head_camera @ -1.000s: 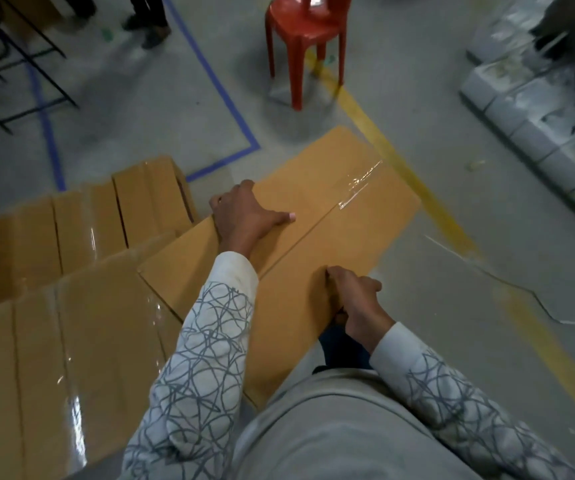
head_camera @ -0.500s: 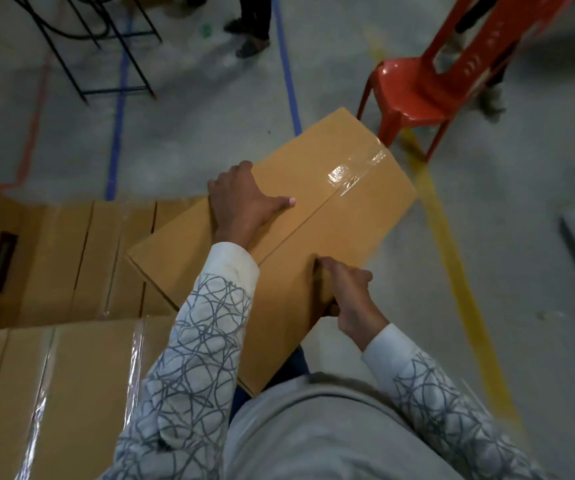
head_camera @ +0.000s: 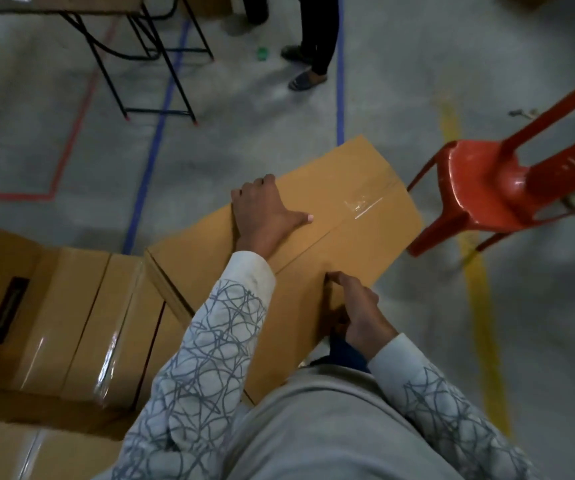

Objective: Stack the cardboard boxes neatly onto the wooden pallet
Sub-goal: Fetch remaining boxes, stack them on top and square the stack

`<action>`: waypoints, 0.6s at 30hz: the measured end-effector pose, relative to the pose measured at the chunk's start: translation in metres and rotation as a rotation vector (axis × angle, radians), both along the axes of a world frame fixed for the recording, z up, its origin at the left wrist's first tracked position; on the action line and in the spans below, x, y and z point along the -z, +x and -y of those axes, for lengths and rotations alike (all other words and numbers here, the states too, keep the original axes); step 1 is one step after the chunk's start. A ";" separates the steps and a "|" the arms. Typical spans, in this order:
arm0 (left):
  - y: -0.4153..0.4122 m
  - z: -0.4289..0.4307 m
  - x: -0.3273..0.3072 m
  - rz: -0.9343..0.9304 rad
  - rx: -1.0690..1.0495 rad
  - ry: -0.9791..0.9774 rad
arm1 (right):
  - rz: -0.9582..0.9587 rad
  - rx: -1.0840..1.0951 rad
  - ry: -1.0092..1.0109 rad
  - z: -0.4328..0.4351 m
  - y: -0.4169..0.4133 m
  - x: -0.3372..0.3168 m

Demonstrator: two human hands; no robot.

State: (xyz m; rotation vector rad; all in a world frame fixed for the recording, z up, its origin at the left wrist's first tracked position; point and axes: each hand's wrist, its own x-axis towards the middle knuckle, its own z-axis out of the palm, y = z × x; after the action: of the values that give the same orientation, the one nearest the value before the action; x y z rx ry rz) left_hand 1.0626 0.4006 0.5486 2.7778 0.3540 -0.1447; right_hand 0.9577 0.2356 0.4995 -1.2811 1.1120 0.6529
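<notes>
1. Gripping the box (head_camera: 348, 209) between them: left hand (head_camera: 265, 216) curls over its far-left edge, right hand (head_camera: 359, 306) clasps its near-right edge.
2. Long axis runs forward-right; stacked boxes (head_camera: 81, 317) lie left of the fingers, nearer the left hand.

We're seeing grey concrete floor (head_camera: 251, 140) w/ blue, red & yellow tape lines (head_camera: 154, 147); red plastic chair (head_camera: 480, 181) is standing right, black-legged folding table (head_camera: 71, 3) top-left.

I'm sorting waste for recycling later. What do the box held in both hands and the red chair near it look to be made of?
Box: brown cardboard, matte, with a flap seam down the middle. A glossy clear tape strip glints across it. Chair: probably moulded plastic, glossy red, with bright highlights on its smooth one-piece seat.
</notes>
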 end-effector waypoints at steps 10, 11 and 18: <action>0.205 -0.079 -0.008 0.036 -0.382 -0.032 | 0.048 -0.270 0.055 -0.050 0.282 -0.004; 0.215 -0.094 -0.013 0.052 -0.440 -0.010 | 0.073 -0.322 0.058 -0.066 0.304 -0.008; 0.233 -0.196 -0.026 0.129 -0.848 0.085 | 0.045 -0.792 0.143 -0.175 0.407 -0.018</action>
State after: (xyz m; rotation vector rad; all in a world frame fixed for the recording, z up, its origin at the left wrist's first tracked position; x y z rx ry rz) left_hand 1.2958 0.5970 0.5746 2.4431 1.4613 0.2572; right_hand 1.3643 0.4110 0.5171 -1.5943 0.4747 1.2516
